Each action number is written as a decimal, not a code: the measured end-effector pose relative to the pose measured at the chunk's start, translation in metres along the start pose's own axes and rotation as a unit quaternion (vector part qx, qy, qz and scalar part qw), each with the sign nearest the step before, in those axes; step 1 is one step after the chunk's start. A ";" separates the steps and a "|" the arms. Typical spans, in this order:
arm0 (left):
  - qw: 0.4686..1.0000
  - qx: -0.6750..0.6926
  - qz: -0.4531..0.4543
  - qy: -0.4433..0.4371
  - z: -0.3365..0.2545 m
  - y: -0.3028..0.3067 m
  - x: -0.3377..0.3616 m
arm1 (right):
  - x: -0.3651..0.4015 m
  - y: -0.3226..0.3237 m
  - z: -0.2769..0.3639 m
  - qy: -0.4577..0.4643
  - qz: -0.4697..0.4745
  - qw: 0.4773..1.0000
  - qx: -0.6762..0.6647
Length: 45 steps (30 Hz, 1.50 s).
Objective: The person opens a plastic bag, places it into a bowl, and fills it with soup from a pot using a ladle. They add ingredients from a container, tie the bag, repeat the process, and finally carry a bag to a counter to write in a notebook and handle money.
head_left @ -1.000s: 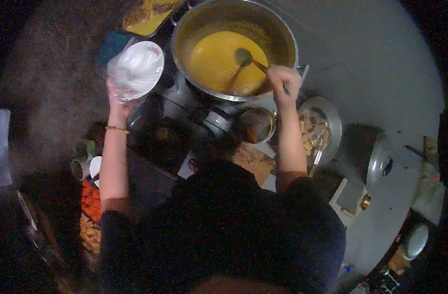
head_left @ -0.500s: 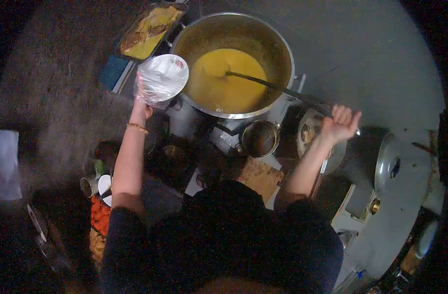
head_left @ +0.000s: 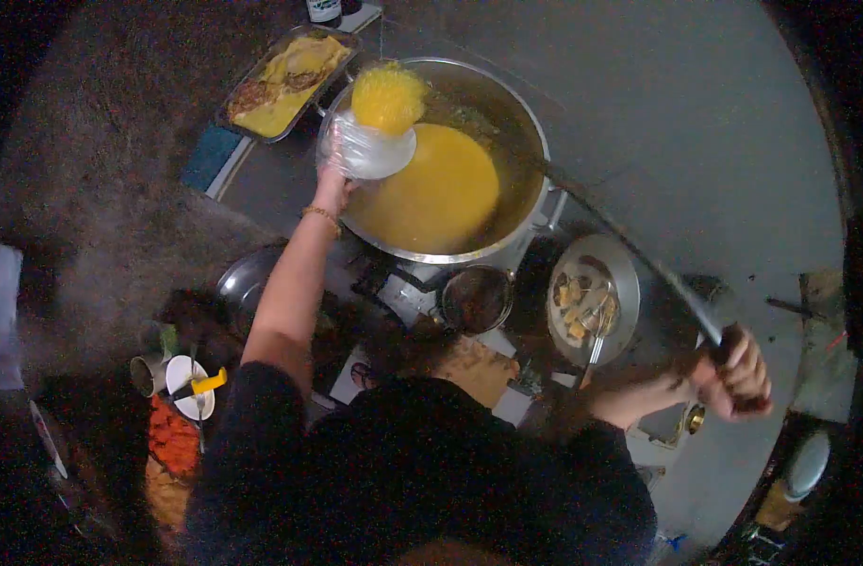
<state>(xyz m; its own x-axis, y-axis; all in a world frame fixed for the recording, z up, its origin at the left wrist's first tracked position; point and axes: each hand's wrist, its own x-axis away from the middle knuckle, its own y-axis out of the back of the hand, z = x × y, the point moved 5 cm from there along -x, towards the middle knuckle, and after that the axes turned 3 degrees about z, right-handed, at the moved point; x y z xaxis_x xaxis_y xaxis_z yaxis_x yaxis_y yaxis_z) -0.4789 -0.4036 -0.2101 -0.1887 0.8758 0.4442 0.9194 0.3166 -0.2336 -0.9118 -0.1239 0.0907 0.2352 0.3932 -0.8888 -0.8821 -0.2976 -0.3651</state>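
Note:
My left hand (head_left: 335, 174) holds a white bowl (head_left: 384, 156) wrapped in clear plastic, at the left rim of a large metal pot (head_left: 543, 123). Thick yellow soup (head_left: 450, 184) fills the bottom of the pot. My right hand (head_left: 733, 373), off to the right, is closed around the end of a long dark ladle handle (head_left: 630, 241). It slants up and left across the pot's rim. A blurred yellow mass (head_left: 389, 97) is over the far edge of the bowl, seemingly at the ladle's head; the head itself is hidden.
A glass dish (head_left: 290, 80) of yellow food stands beyond the pot. Nearer me are a small saucepan (head_left: 477, 300), a metal plate (head_left: 625, 283) with food pieces and a fork, and a wooden board (head_left: 474, 368). At left, a yellow-handled knife (head_left: 210, 381) lies across a white bowl.
The ladle's head has left the soup and moved to the bowl. My right hand went down and right with the handle; my left hand brought the bowl right, over the pot's rim.

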 end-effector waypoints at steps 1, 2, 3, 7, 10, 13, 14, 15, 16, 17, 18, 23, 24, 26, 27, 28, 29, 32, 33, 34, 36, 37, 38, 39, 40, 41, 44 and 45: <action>0.998 -0.008 0.049 -0.042 -0.006 -0.003 0.004 | -0.003 -0.007 0.000 -0.003 0.002 1.000 0.000; 0.998 -0.006 0.046 -0.039 -0.005 -0.005 -0.009 | -0.009 -0.024 0.002 0.010 0.092 0.994 -0.065; 0.995 0.038 0.074 -0.058 -0.002 -0.008 -0.033 | -0.010 -0.038 0.000 0.018 0.179 0.975 -0.130; 0.991 0.082 0.077 -0.079 -0.020 -0.003 -0.040 | -0.009 -0.018 -0.005 0.116 0.248 0.962 0.006; 0.980 0.148 0.110 -0.079 -0.020 0.005 -0.031 | 0.006 -0.025 -0.059 0.068 0.236 0.965 0.093; 0.975 0.159 0.123 -0.092 -0.043 0.013 -0.017 | 0.039 -0.069 -0.187 -0.094 0.184 0.936 0.285; 0.978 0.142 0.117 -0.102 -0.046 0.016 -0.015 | 0.064 -0.058 -0.223 -0.120 0.223 0.901 0.352; 0.980 0.142 0.117 -0.081 -0.047 0.022 -0.018 | 0.087 -0.041 -0.261 -0.265 0.199 0.898 0.290; 0.980 0.139 0.119 -0.081 -0.049 0.029 -0.012 | 0.115 -0.018 -0.282 -0.194 0.045 0.913 0.356; 0.989 0.094 0.089 -0.076 -0.048 0.039 -0.002 | 0.131 0.012 -0.307 -0.350 -0.080 0.905 0.230; 0.995 0.048 0.058 -0.071 -0.050 0.051 0.002 | 0.129 0.020 -0.305 -0.347 -0.082 0.905 0.230; 0.998 0.000 0.022 -0.056 -0.028 0.106 -0.009 | 0.132 0.084 -0.244 -0.267 -0.412 0.862 0.126; 0.997 -0.008 0.011 -0.070 -0.029 0.109 0.000 | 0.131 0.084 -0.224 -0.242 -0.443 0.850 0.152; 0.996 -0.015 0.001 -0.087 -0.027 0.104 0.008 | 0.122 0.098 -0.191 -0.203 -0.400 0.891 0.072; 0.997 -0.009 0.007 -0.078 -0.022 0.102 0.007 | 0.112 0.090 -0.174 -0.179 -0.372 0.908 0.072; 0.998 -0.001 0.013 -0.068 -0.020 0.101 0.005 | 0.094 0.077 -0.158 -0.155 -0.343 0.924 0.073; 0.997 0.002 0.005 -0.080 -0.021 0.100 0.005 | 0.079 0.065 -0.144 -0.130 -0.324 0.934 0.071; 0.996 0.039 0.034 -0.071 0.002 0.107 -0.028 | 0.040 0.031 -0.108 -0.082 -0.202 0.976 -0.005; 0.997 0.033 -0.001 -0.076 0.000 0.100 -0.026 | 0.030 0.021 -0.096 -0.064 -0.200 0.978 -0.004; 0.996 0.035 0.001 -0.079 0.000 0.085 -0.023 | 0.022 0.016 -0.085 -0.061 -0.197 0.979 -0.005; 0.989 0.109 0.036 -0.091 0.011 0.044 -0.019 | 0.015 0.037 -0.056 -0.040 -0.190 0.981 0.007; 0.989 0.112 0.038 -0.094 0.006 0.036 -0.014 | 0.008 0.030 -0.050 -0.037 -0.186 0.982 0.006; 0.992 0.066 0.072 -0.075 0.005 0.024 -0.010 | 0.003 0.022 -0.048 -0.037 -0.121 0.991 -0.044; 0.993 0.020 0.108 -0.052 0.001 0.014 -0.007 | -0.003 0.008 -0.045 -0.038 -0.054 0.994 -0.090; 0.992 0.023 0.108 -0.053 -0.004 0.003 -0.004 | -0.007 0.000 -0.044 -0.038 -0.051 0.994 -0.091; 0.994 0.047 0.089 -0.047 -0.008 -0.006 -0.003 | -0.012 -0.013 -0.044 -0.033 -0.004 0.994 -0.106; 0.996 0.055 0.069 -0.021 -0.003 -0.005 -0.028 | -0.014 -0.018 -0.027 -0.027 0.050 0.992 -0.115; 0.994 0.061 0.067 -0.064 0.000 -0.009 -0.040 | -0.016 -0.013 -0.025 -0.014 0.044 0.993 -0.112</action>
<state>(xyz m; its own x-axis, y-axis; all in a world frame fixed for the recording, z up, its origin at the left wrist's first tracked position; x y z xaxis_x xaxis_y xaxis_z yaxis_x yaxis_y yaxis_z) -0.4798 -0.4418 -0.2254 -0.1166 0.9500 0.2897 0.8919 0.2285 -0.3903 -0.8941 -0.1478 0.1025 0.1478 0.3807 -0.9128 -0.7846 -0.5168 -0.3426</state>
